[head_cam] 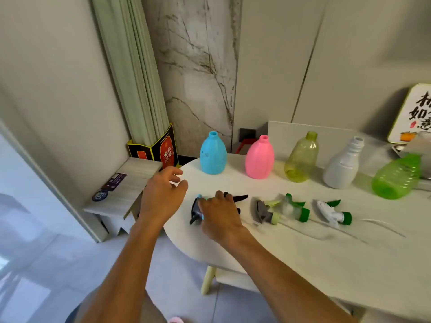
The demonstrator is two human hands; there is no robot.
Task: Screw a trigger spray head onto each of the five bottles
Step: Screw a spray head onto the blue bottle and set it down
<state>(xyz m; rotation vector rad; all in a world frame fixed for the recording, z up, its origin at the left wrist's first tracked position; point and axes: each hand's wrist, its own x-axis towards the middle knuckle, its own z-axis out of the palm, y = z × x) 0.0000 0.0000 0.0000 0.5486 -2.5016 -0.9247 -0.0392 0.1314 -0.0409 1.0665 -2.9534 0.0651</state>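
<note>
Several open-necked bottles stand in a row on the white table [326, 264]: blue bottle [213, 153], pink bottle [259, 160], yellow-green bottle [301, 158], white bottle [342, 170] and a bright green bottle [396, 179] at the right. In front of them lie trigger spray heads: a black and blue one [196, 212], a black one [240, 198], a grey one [264, 212], a clear one with a green collar [297, 210] and a white one [332, 212]. My right hand [220, 216] rests over the black and blue head, fingers closing around it. My left hand [163, 194] hovers open at the table's left edge.
A low wooden stool [123, 185] stands left of the table beside a dark printed box [163, 150] and a curtain. A framed calligraphy sign [412, 115] leans at the far right. Thin dip tubes [382, 227] trail from the spray heads across the table.
</note>
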